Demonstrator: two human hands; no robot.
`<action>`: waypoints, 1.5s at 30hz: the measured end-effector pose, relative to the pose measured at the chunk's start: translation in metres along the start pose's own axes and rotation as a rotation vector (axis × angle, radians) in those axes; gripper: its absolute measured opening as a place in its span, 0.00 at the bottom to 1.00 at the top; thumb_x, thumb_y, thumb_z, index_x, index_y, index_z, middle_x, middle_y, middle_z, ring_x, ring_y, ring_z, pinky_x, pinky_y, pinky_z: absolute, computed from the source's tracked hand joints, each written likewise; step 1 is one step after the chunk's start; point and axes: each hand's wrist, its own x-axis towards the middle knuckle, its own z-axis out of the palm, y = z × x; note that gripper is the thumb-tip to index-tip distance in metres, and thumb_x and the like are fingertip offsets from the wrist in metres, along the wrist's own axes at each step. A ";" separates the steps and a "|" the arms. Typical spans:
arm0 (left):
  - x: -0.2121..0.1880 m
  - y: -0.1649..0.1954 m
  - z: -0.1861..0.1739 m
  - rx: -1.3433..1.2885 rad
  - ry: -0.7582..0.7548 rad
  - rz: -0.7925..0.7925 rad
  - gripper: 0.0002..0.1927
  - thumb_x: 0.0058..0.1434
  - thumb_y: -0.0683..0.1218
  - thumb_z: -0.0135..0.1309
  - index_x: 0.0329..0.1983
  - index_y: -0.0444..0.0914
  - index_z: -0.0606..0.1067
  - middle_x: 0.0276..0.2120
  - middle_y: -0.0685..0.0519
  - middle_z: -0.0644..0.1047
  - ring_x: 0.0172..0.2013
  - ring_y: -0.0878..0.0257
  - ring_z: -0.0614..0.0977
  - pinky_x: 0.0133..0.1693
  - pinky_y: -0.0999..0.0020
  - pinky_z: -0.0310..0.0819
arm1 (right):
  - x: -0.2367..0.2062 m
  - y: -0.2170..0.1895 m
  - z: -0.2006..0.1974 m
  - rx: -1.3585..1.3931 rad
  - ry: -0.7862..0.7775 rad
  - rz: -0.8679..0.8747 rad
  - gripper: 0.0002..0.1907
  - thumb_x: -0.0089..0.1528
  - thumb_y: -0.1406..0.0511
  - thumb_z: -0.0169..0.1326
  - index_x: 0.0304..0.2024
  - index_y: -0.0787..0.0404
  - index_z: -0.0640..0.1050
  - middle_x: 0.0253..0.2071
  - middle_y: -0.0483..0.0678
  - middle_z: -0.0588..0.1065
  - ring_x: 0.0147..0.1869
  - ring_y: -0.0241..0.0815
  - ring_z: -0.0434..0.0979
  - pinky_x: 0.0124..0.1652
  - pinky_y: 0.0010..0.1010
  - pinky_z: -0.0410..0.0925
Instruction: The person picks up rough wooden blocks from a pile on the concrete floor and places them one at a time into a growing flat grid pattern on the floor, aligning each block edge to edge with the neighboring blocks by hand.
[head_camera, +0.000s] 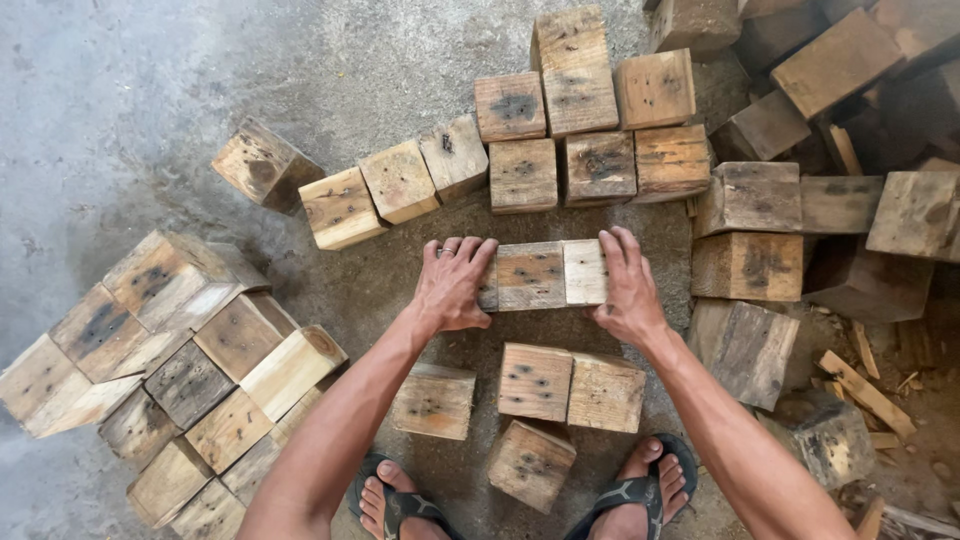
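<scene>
Underfoot lies a rough grey concrete floor (150, 90), stained and dusty, with weathered square-cut wooden blocks scattered on it: a tight stack at the left (170, 370), a loose row of blocks beyond the hands (520, 150) and a jumbled heap with splinters at the right (830, 150). Between the hands sits a short row of pale, nail-marked wooden blocks (545, 274), its long axis running left to right across the view, resting on the floor just ahead of three loose blocks (535, 380). The left hand (452, 285) presses its spread fingers over the row's left end; the right hand (627, 290) clamps the right end, fingers together and flat.
</scene>
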 end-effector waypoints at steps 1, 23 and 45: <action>0.001 0.001 -0.001 -0.004 0.002 0.000 0.69 0.29 0.59 0.76 0.74 0.44 0.53 0.65 0.46 0.64 0.65 0.49 0.64 0.65 0.43 0.50 | -0.001 0.001 0.000 -0.003 0.012 -0.005 0.60 0.41 0.81 0.60 0.73 0.59 0.51 0.76 0.58 0.47 0.73 0.64 0.58 0.65 0.52 0.64; -0.007 -0.013 0.005 -0.015 0.111 0.078 0.82 0.22 0.62 0.79 0.76 0.34 0.44 0.69 0.35 0.58 0.69 0.40 0.57 0.67 0.40 0.38 | -0.006 -0.004 -0.003 -0.586 -0.241 -0.050 0.65 0.55 0.53 0.62 0.78 0.60 0.32 0.79 0.56 0.24 0.81 0.57 0.21 0.72 0.60 0.32; 0.010 -0.031 -0.030 -0.287 0.131 -0.174 0.63 0.35 0.44 0.74 0.74 0.37 0.52 0.67 0.42 0.58 0.64 0.42 0.65 0.67 0.53 0.63 | -0.133 0.008 0.017 0.325 0.264 0.137 0.39 0.58 0.55 0.60 0.69 0.62 0.66 0.72 0.62 0.63 0.76 0.60 0.61 0.70 0.49 0.57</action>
